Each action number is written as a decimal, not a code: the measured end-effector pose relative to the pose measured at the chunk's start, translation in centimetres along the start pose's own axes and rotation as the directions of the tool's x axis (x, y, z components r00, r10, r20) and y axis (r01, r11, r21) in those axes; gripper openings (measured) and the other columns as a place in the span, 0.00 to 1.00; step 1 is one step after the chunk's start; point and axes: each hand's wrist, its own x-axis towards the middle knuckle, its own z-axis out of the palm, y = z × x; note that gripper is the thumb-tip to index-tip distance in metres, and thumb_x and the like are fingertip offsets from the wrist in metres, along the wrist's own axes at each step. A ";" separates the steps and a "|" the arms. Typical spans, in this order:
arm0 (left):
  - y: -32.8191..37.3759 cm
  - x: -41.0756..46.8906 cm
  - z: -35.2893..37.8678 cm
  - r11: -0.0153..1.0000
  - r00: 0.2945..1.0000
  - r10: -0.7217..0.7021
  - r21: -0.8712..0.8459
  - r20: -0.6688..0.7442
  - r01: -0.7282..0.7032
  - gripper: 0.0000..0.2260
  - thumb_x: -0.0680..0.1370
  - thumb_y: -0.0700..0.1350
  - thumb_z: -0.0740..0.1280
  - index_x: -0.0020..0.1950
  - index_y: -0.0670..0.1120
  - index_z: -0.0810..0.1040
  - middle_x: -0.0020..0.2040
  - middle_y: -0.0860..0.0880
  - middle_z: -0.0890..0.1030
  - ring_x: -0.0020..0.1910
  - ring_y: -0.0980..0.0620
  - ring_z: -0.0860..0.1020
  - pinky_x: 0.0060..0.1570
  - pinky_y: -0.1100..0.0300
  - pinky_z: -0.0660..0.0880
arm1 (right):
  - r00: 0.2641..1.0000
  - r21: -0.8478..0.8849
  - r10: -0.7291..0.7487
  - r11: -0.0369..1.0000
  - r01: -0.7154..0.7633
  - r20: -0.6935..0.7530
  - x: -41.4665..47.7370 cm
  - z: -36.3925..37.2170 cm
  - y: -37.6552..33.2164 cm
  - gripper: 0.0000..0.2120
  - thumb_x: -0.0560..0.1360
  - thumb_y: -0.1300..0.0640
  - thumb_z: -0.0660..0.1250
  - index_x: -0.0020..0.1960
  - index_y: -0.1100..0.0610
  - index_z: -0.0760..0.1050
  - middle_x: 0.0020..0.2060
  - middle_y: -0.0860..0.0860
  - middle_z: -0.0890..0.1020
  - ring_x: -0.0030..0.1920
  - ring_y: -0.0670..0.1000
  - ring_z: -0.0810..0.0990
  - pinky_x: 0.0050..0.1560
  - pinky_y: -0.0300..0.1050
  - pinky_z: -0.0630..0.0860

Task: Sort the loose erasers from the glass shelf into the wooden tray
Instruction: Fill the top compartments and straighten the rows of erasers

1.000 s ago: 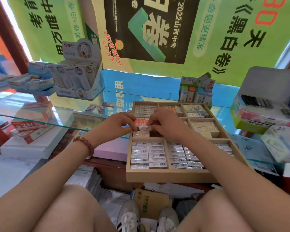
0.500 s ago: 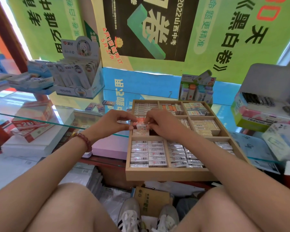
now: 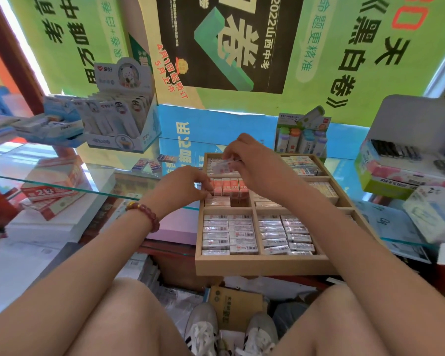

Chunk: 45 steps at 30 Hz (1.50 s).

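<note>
Head view
Wooden tray: lies on the glass shelf, its near end reaching past the shelf's front edge; split into compartments.
Near compartments: two filled with flat white erasers in tidy columns.
Middle-left compartment: orange erasers stand on edge in a row, with a dark gap in front of them.
Right hand: grip pinches a clear-wrapped eraser just over the far-left compartment.
Left hand: fingers curled at the left end of the orange row; whether this grip holds anything cannot be told. A bead bracelet is on the wrist.
Loose erasers: a few on the glass left of the tray, beyond the left hand.
Around: a white display box at the far left of the shelf, a box of capped sticks behind the tray, and a green-and-pink box to the right.
</note>
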 end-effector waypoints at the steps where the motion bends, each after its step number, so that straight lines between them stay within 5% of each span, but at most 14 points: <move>1: -0.1 -0.1 0.1 1.000 1.000 0.010 0.004 -0.003 -0.010 0.03 0.72 0.43 0.72 0.42 0.51 0.81 0.55 0.53 0.80 0.56 0.53 0.76 0.61 0.51 0.71 | 0.999 0.063 0.015 0.998 -0.016 0.028 -0.6 -0.5 0.3 0.08 0.78 0.62 0.62 0.56 0.55 0.75 0.49 0.47 0.71 0.43 0.44 0.75 0.45 0.40 0.71; 5: 0.0 -1.1 0.4 0.995 0.996 0.094 0.039 -0.010 -0.093 0.04 0.73 0.44 0.70 0.47 0.49 0.81 0.53 0.53 0.78 0.54 0.54 0.75 0.57 0.57 0.71 | 0.972 0.131 -0.002 0.991 -0.029 0.233 -3.7 -1.9 1.3 0.05 0.77 0.58 0.66 0.50 0.50 0.74 0.42 0.38 0.71 0.40 0.35 0.70 0.40 0.30 0.64; 10: 1.0 -3.2 -0.1 0.964 0.965 0.262 -0.060 0.010 -0.261 0.08 0.75 0.41 0.68 0.52 0.52 0.81 0.57 0.55 0.75 0.57 0.60 0.72 0.57 0.65 0.64 | 0.970 0.201 0.073 0.972 -0.121 0.234 -6.7 -3.4 2.1 0.07 0.76 0.56 0.67 0.46 0.45 0.72 0.44 0.41 0.76 0.42 0.44 0.77 0.41 0.34 0.72; 14: 2.0 -4.7 -0.2 0.924 0.911 0.376 -0.152 0.171 -0.352 0.06 0.71 0.48 0.72 0.46 0.56 0.81 0.58 0.61 0.75 0.59 0.66 0.71 0.61 0.69 0.63 | 0.960 0.240 0.126 0.952 -0.188 0.252 -9.5 -3.6 2.7 0.07 0.75 0.56 0.68 0.44 0.44 0.73 0.42 0.40 0.77 0.41 0.43 0.76 0.42 0.35 0.74; 18: 1.9 -4.9 0.8 0.882 0.819 0.436 0.007 0.372 -0.472 0.12 0.66 0.55 0.72 0.48 0.61 0.78 0.61 0.59 0.71 0.64 0.62 0.65 0.66 0.61 0.62 | 0.945 0.221 0.151 0.950 -0.220 0.291 -10.2 -3.2 2.8 0.10 0.75 0.55 0.67 0.43 0.41 0.71 0.41 0.39 0.76 0.42 0.41 0.75 0.40 0.33 0.71; 21: 2.3 -4.8 0.8 0.884 0.816 0.423 0.018 0.393 -0.467 0.13 0.68 0.51 0.74 0.49 0.61 0.77 0.63 0.58 0.70 0.66 0.60 0.63 0.68 0.57 0.60 | 0.944 0.221 0.130 0.954 -0.202 0.302 -9.6 -2.8 2.2 0.07 0.76 0.56 0.67 0.46 0.44 0.72 0.41 0.39 0.75 0.41 0.43 0.75 0.41 0.32 0.71; 31: 2.8 -4.9 0.8 0.851 0.803 0.464 0.061 0.374 -0.521 0.12 0.69 0.47 0.73 0.49 0.58 0.77 0.60 0.60 0.71 0.63 0.62 0.62 0.62 0.67 0.57 | 0.959 0.273 0.074 0.950 -0.151 0.273 -9.7 -2.6 1.4 0.03 0.75 0.55 0.68 0.48 0.47 0.75 0.44 0.40 0.77 0.43 0.42 0.75 0.45 0.35 0.73; 37: 2.0 -4.5 0.6 0.839 0.782 0.482 0.047 0.395 -0.542 0.19 0.70 0.50 0.72 0.60 0.49 0.77 0.62 0.55 0.71 0.63 0.62 0.63 0.61 0.78 0.54 | 0.946 0.265 0.036 0.956 -0.126 0.322 -9.2 -0.8 -1.0 0.04 0.75 0.52 0.68 0.49 0.47 0.77 0.42 0.39 0.77 0.39 0.39 0.75 0.38 0.33 0.71; 45: 2.2 -4.7 -0.1 0.872 0.773 0.454 -0.042 0.443 -0.487 0.16 0.70 0.43 0.75 0.56 0.52 0.79 0.65 0.55 0.71 0.66 0.60 0.64 0.67 0.64 0.58 | 0.901 0.094 0.005 0.994 -0.050 0.433 -8.7 -0.1 -1.9 0.05 0.75 0.51 0.68 0.51 0.45 0.79 0.38 0.36 0.72 0.39 0.35 0.70 0.40 0.29 0.66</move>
